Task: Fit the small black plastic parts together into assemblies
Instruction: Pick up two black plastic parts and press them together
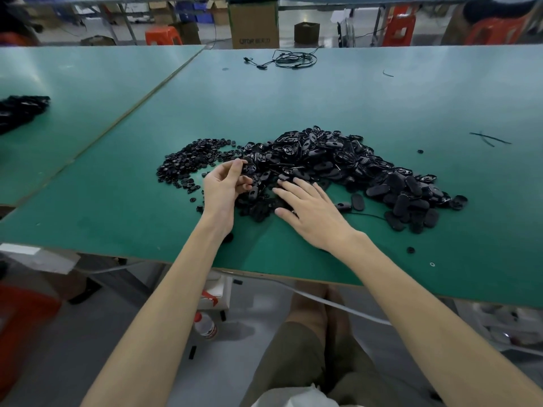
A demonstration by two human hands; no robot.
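While the right hand (311, 212) lies flat, fingers (293, 189) straight, on the oval shells (352, 163) heaped on the desk (293, 98) — seemingly raking one nearer — the left hand (223, 186) pinches a small black part (244, 165), ready for fitting.

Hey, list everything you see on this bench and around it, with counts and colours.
Tables: two, green, side by side.
Oval parts: one big heap, black, middle of the near table.
Round parts: one smaller heap, black, left of the oval heap.
Stray part: one, black, near the front edge on the right.
Cable: one, black, far side of the table.
Second heap: one, black, on the left table at the frame's edge.
Large cardboard box: one, brown, beyond the table.
Stools: at least three, orange, beyond the table.
Bottle: one, clear with red label, on the floor under the table.
Left hand: fingers curled at the heap's edge; unclear if it holds a part.
Right hand: flat on the parts, fingers straight.
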